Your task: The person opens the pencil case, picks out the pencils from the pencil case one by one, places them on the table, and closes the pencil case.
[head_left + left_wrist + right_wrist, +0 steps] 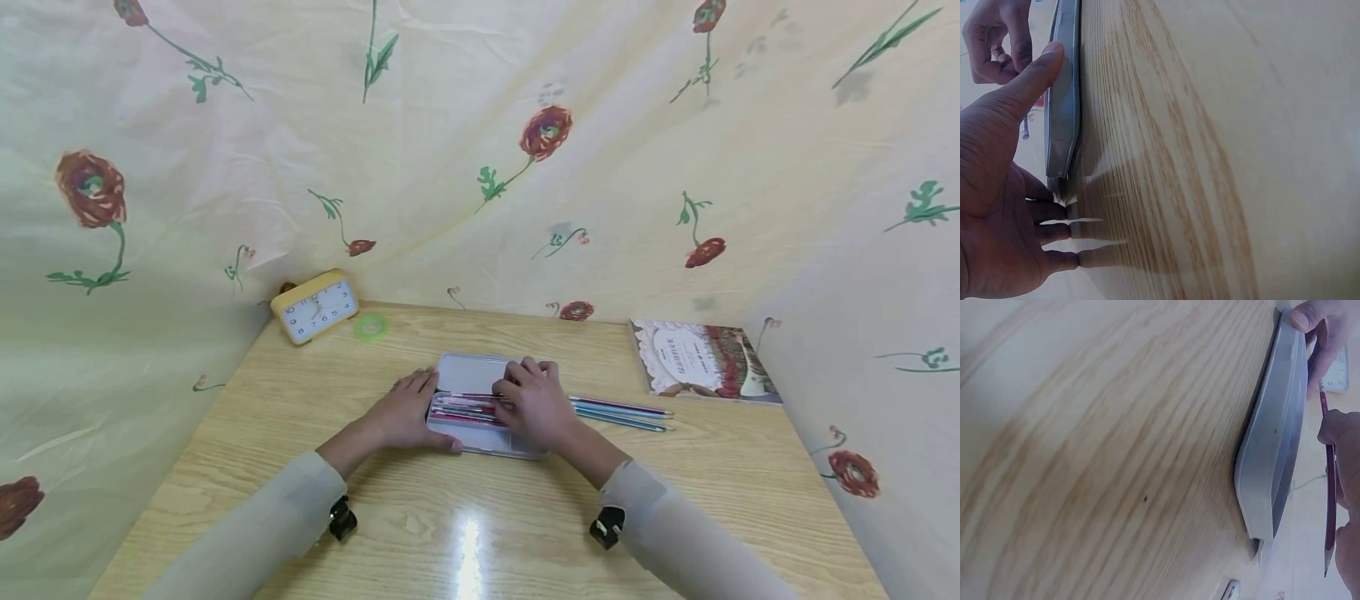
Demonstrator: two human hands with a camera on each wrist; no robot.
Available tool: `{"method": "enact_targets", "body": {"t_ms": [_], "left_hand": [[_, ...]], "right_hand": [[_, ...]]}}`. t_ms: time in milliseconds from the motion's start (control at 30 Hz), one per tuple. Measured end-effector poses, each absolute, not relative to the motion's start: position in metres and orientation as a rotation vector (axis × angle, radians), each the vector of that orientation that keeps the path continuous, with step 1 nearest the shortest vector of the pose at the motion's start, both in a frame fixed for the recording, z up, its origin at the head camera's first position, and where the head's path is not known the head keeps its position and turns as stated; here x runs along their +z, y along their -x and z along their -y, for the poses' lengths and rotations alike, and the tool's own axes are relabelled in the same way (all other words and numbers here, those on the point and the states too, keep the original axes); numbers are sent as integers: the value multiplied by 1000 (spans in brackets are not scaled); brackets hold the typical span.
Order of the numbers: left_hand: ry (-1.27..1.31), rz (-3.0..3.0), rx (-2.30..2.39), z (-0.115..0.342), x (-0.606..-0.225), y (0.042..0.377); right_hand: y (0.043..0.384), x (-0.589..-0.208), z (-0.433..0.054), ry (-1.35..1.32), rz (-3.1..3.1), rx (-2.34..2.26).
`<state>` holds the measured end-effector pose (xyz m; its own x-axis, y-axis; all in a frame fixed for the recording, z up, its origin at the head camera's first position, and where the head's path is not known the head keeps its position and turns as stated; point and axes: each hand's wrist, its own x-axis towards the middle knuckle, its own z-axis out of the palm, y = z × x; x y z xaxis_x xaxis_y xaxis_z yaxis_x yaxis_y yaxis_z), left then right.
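Right grip (532, 404) is hovering over the open case (487, 440), head view. Left wrist: left grip (997, 206) is steadying it, fingers straight. Right wrist: right grip is pinching a red pencil (1331, 487), apparently sorting; next move is probably calling for alignment.

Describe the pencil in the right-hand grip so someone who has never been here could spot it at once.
On the pale wood-grain table, find the open grey rectangular pencil case. Over its right part, the person's right-hand grip holds a slim dark-red pencil with a sharpened tip. Unlike the red and blue pencils lying in the case or on the table, this one is held.
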<state>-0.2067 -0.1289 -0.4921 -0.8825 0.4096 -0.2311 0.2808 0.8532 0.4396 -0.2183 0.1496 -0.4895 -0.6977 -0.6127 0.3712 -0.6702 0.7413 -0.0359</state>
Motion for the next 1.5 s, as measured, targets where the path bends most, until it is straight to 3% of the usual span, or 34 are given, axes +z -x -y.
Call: {"method": "enact_targets", "body": {"t_ms": [1500], "left_hand": [[-526, -2710, 616, 129, -494, 205]], "right_hand": [[209, -498, -265, -853, 2446, 270]]}}
